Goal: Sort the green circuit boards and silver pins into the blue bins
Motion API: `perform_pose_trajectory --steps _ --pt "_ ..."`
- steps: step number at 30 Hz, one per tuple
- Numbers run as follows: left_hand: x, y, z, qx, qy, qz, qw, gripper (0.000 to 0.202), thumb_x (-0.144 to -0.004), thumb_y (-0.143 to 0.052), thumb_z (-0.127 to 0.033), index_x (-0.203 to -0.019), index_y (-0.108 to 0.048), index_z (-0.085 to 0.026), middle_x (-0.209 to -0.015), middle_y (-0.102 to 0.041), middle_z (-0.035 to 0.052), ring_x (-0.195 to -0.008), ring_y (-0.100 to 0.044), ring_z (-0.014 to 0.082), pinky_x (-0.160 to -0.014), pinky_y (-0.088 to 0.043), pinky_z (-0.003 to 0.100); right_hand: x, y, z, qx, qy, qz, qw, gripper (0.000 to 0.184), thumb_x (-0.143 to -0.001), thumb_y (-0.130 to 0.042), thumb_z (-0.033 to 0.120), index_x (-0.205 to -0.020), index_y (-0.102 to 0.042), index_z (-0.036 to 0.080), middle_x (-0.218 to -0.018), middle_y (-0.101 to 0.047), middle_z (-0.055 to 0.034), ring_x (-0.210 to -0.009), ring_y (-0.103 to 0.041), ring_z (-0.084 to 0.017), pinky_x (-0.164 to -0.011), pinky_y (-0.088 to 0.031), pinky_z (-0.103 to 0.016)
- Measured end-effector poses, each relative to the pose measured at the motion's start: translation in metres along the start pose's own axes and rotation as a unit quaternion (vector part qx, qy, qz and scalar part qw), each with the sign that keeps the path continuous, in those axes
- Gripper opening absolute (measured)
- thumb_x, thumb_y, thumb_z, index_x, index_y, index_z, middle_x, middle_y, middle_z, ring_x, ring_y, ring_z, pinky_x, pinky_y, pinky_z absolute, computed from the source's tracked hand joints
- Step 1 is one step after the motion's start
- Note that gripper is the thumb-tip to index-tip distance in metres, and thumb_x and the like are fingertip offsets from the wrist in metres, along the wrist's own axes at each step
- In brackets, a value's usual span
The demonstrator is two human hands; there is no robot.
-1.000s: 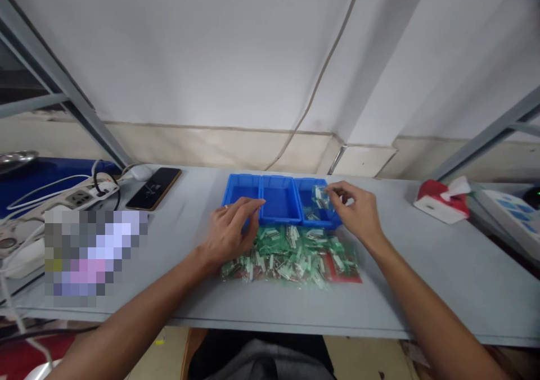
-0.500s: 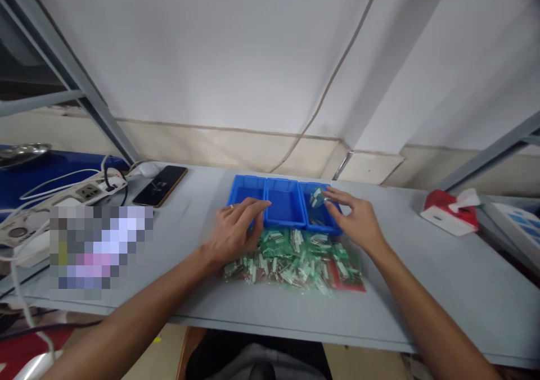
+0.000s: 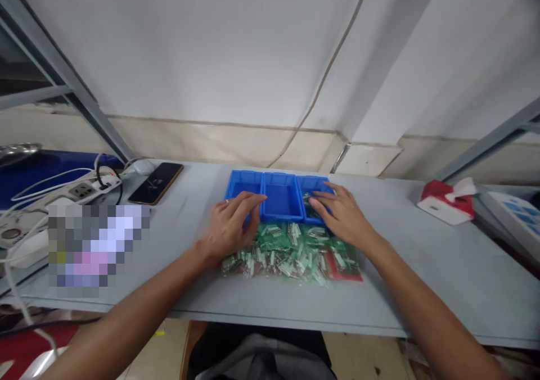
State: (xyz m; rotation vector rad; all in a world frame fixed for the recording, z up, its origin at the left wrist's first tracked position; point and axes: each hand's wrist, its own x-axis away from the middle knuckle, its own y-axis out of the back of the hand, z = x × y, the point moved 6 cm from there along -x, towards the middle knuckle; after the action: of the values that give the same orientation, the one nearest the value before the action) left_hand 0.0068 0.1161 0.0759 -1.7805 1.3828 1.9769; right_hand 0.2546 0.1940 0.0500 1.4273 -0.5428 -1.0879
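the right hand (image 3: 343, 214) is sliding further into the right bin (image 3: 310, 184), half-open over clear packets (image 3: 307, 203); the open left hand (image 3: 230, 228) is hovering at the left bin (image 3: 242, 176), green packets (image 3: 291, 262) lying at 6 o'clock.

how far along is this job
Early on, it seems. Done: a few small clear packets lie in the right one of three blue plastic bins. In hand: the right hand is at that bin, over the packets; whether it holds one, I cannot tell. The left hand lies over the left bin's edge, apparently holding nothing. Still to do: the large heap of green-and-clear packets.
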Motion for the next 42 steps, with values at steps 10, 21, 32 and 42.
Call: perform_pose_trajectory --steps 10,21,32,42 --pt "0.0 0.0 0.001 -0.012 -0.015 0.004 1.0 0.031 -0.087 -0.059 -0.007 -0.116 -0.058 -0.019 -0.1 -0.071 0.0015 -0.081 -0.067 0.0098 -0.062 -0.046 0.021 0.002 0.013 0.013 -0.046 0.039 -0.041 0.997 0.039 -0.104 -0.04 0.041 -0.098 -0.073 0.021 -0.11 -0.075 -0.0069 -0.125 -0.059 -0.029 -0.118 -0.022 -0.067" --pt "-0.001 0.0 0.0 -0.029 -0.018 0.01 0.999 0.026 -0.088 -0.057 -0.007 -0.112 -0.06 -0.018 -0.099 -0.069 0.0019 -0.082 -0.067 0.0105 -0.066 -0.048 0.022 0.041 0.009 0.124 -0.066 0.364 0.017 0.929 0.027 -0.096 -0.058 0.041 -0.112 -0.071 0.024 -0.135 -0.063 -0.01 -0.129 -0.051 -0.032 -0.104 -0.044 -0.055" --pt "-0.001 0.0 0.003 -0.019 -0.005 0.013 1.0 0.026 -0.087 -0.059 -0.007 -0.11 -0.061 -0.019 -0.1 -0.069 0.002 -0.083 -0.067 0.0105 -0.069 -0.049 0.02 0.044 0.013 0.125 -0.094 0.371 -0.085 0.92 0.036 -0.095 -0.058 0.021 -0.13 -0.061 0.013 -0.126 -0.07 -0.0117 -0.119 -0.064 -0.028 -0.098 -0.054 -0.05" --pt "0.002 -0.001 -0.004 -0.038 -0.065 0.042 0.996 0.05 -0.091 -0.058 -0.008 -0.137 -0.053 -0.026 -0.125 -0.066 0.0058 -0.092 -0.068 0.0111 -0.074 -0.055 0.021 0.031 0.029 0.087 -0.375 0.106 -0.147 0.909 0.051 -0.092 -0.056 0.012 -0.139 -0.056 0.031 -0.146 -0.056 -0.0019 -0.134 -0.054 -0.024 -0.114 -0.047 -0.052"
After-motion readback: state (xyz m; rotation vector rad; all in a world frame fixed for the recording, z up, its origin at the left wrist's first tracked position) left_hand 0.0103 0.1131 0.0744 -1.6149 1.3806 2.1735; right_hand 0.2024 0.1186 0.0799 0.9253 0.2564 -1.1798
